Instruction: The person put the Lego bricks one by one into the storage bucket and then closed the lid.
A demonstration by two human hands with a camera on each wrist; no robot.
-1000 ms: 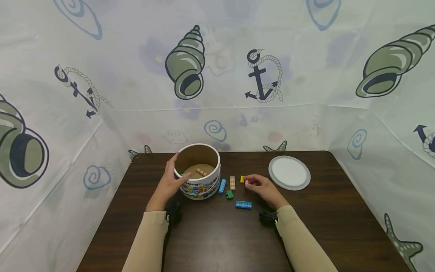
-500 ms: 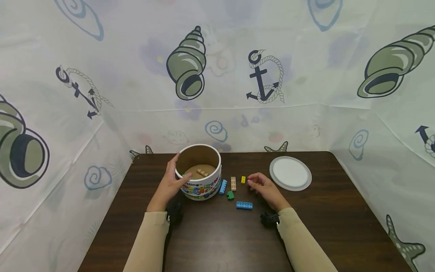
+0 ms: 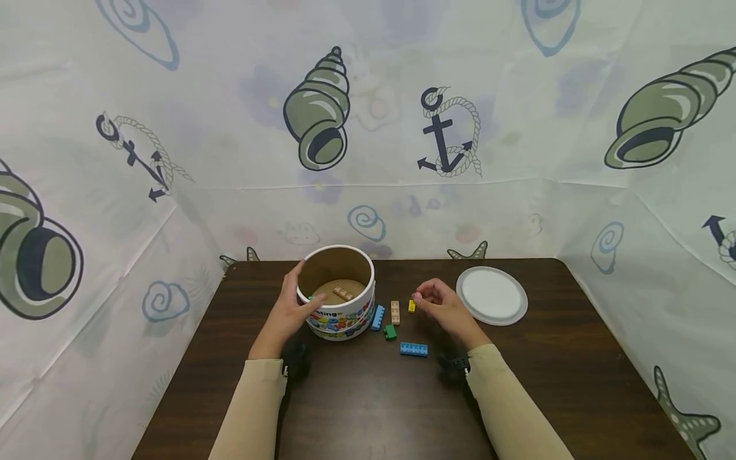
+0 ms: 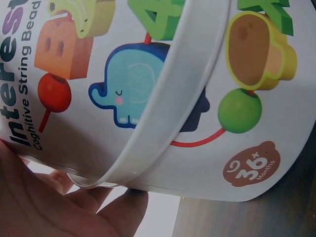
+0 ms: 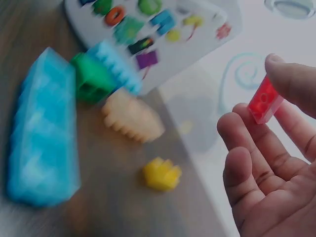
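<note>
My left hand (image 3: 282, 322) grips the rim of a round white bucket (image 3: 345, 308) with colourful print, at the left of the table. In the left wrist view its fingers (image 4: 126, 212) lie along the bucket's wall by a white handle (image 4: 163, 108). Inside the bucket a tan toy brick (image 3: 343, 293) lies on the bottom. My right hand (image 3: 451, 313) pinches a small pink toy brick (image 5: 261, 103) between thumb and fingers, above the table. A yellow toy brick (image 3: 411, 306) lies just below it, partly overlapped by the fingertips in the head view.
Between the hands lie a tan brick (image 3: 395, 312), a green brick (image 3: 390, 332) and two blue bricks, one slanted beside the bucket (image 3: 377, 317) and one nearer me (image 3: 414, 349). A round white lid (image 3: 492, 295) rests at the right. A patterned sheet (image 3: 379, 128) surrounds the table.
My right hand has drawn the pink brick away from beside the yellow one, then raised it. The left hand stays on the bucket.
</note>
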